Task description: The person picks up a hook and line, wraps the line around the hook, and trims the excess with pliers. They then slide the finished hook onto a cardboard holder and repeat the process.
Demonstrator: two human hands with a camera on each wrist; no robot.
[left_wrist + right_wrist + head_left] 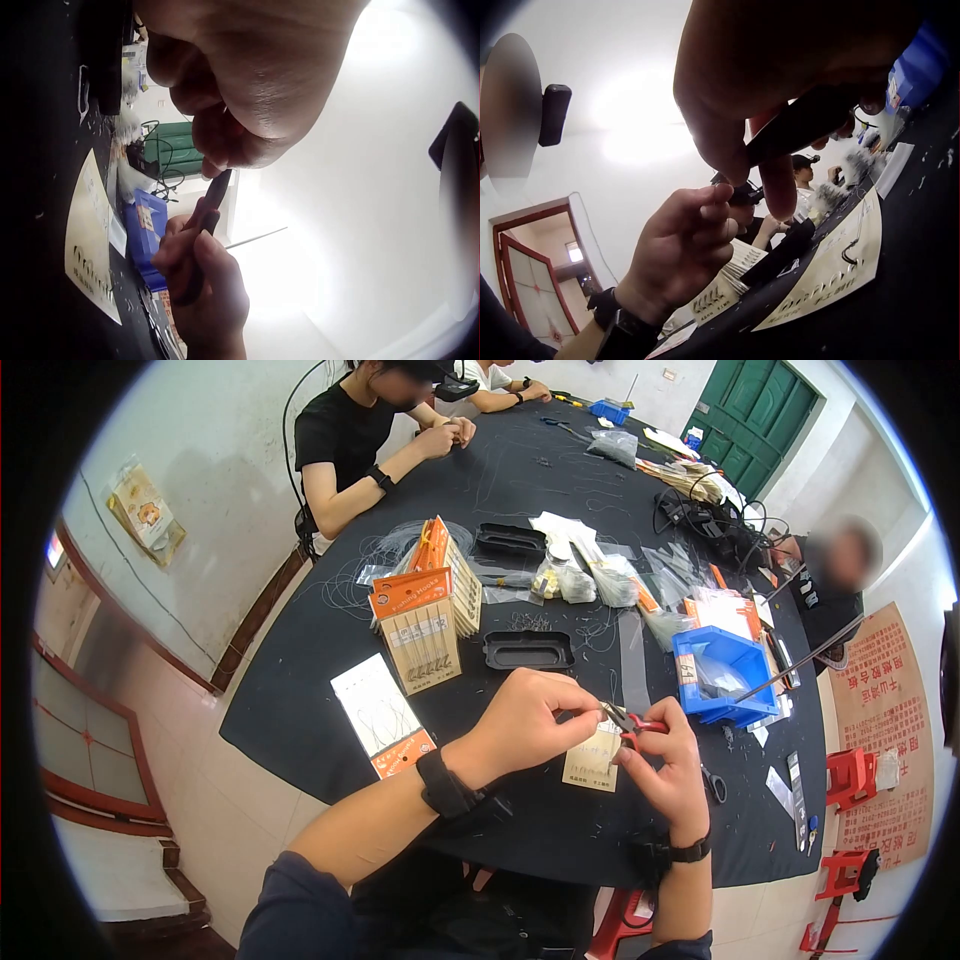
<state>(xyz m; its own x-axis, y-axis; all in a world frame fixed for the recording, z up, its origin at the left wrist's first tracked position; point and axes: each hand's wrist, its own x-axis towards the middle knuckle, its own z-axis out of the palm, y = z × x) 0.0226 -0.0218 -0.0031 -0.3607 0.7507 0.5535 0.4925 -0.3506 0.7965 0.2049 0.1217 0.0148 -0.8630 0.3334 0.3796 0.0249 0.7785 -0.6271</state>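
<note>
In the head view my right hand [668,765] grips a pair of red-handled pliers [628,724], jaws pointing left. My left hand [528,712] pinches with thumb and forefinger a small thin piece right at the pliers' tip; cannot tell what it is. In the left wrist view the dark pliers [214,196] meet the left fingertips. Beneath the hands lies a beige card [590,765] with a row of fishing hooks [806,294] along its printed end. Left of my left hand lies a white card with an orange header [378,710] and thin lines on it.
Beige hook cards with orange headers [415,625] stand behind my left hand. A black tray [528,651] lies beyond, with loose hooks behind it. At right are a blue bin [722,705], scissors [714,785] and plastic bags [668,630]. Other people sit around the black-covered table [300,690].
</note>
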